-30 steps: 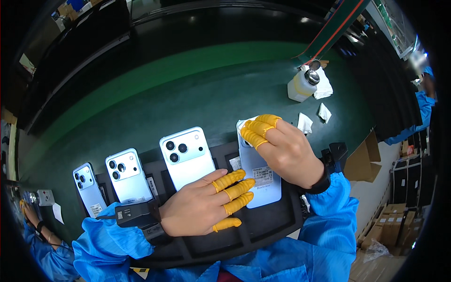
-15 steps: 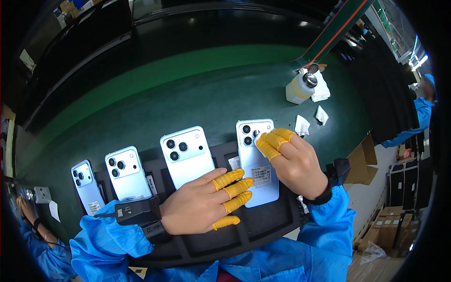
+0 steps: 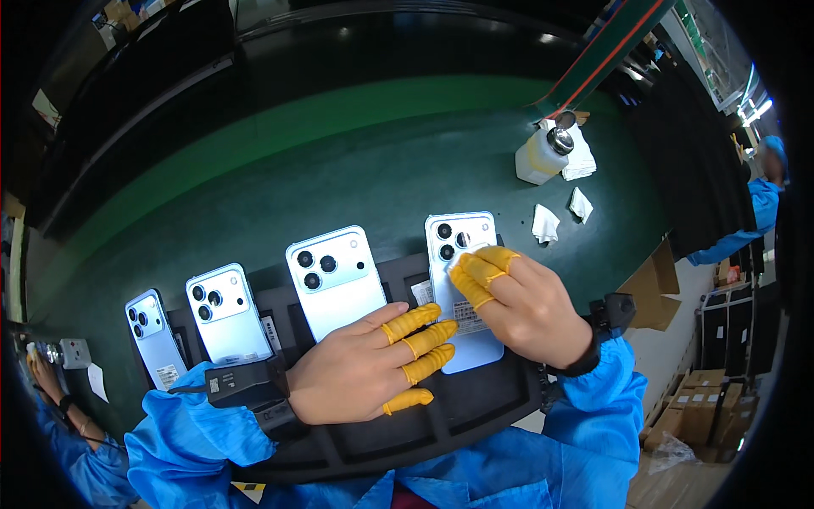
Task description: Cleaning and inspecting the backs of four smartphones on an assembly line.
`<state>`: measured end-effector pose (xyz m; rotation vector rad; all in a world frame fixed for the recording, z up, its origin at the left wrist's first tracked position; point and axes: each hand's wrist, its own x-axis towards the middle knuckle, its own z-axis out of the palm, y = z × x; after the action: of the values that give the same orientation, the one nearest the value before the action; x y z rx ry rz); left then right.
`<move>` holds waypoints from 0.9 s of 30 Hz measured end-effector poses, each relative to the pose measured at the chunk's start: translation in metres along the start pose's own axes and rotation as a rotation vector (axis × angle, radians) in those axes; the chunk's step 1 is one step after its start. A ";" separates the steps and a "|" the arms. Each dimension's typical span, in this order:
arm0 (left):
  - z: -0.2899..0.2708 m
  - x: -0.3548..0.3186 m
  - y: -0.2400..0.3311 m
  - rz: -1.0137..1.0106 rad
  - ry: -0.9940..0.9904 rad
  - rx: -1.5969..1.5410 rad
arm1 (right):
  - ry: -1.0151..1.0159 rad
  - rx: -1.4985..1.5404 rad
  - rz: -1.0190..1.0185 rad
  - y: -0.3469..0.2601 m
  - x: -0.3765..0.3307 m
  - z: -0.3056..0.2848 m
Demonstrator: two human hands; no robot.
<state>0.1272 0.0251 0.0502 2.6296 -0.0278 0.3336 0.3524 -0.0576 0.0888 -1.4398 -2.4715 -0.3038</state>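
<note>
A light-blue phone [image 3: 472, 353] lies back up at the right of a black tray [image 3: 386, 437], with three lenses and a label on its back. My right hand [image 3: 530, 310], in yellow finger cots, presses a folded white wipe [image 3: 454, 265] onto the phone just below the lenses; the fingers are closed together and cover most of the wipe. My left hand [image 3: 356, 365] rests over the tray with its cotted fingers stretched out, the tips at the phone's left edge. Beside it another phone [image 3: 339, 284] lies in the tray, its lower end hidden by that hand.
Two more phones [image 3: 222, 318] [image 3: 153, 331] lie in the tray at left. Beyond, on the green table [image 3: 407, 170], stand a pump bottle [image 3: 538, 161], a stack of white wipes [image 3: 579, 161] and two loose wipes [image 3: 545, 222]. Other people's blue sleeves [image 3: 72, 462] show at both sides.
My right hand has moved from the lens area slightly down and left across the phone's back with the wipe. My left hand has stayed in place.
</note>
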 end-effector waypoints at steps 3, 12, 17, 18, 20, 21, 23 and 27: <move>0.001 0.001 0.000 -0.001 0.010 -0.004 | 0.031 -0.022 0.036 0.005 0.004 -0.003; 0.003 0.001 -0.001 0.012 -0.037 0.058 | 0.009 -0.026 0.014 0.020 0.018 0.004; 0.007 -0.003 -0.002 0.018 -0.011 0.047 | 0.002 -0.060 0.041 0.005 -0.003 -0.003; 0.004 -0.005 -0.002 0.015 -0.005 0.046 | -0.001 -0.060 0.035 0.003 0.000 -0.007; -0.006 -0.010 -0.002 0.001 -0.014 0.043 | -0.013 -0.017 0.016 -0.004 0.009 -0.017; -0.014 -0.016 -0.001 -0.009 0.004 0.064 | -0.014 -0.011 0.006 -0.005 0.016 -0.018; -0.033 -0.033 0.007 -0.043 -0.027 0.096 | 0.113 0.019 -0.070 -0.009 0.035 -0.019; -0.039 -0.067 0.008 -0.112 -0.113 0.167 | 0.064 0.166 -0.203 -0.017 0.083 0.007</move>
<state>0.0525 0.0342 0.0711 2.7988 0.1139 0.1547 0.2971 0.0045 0.1084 -1.1001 -2.5277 -0.1761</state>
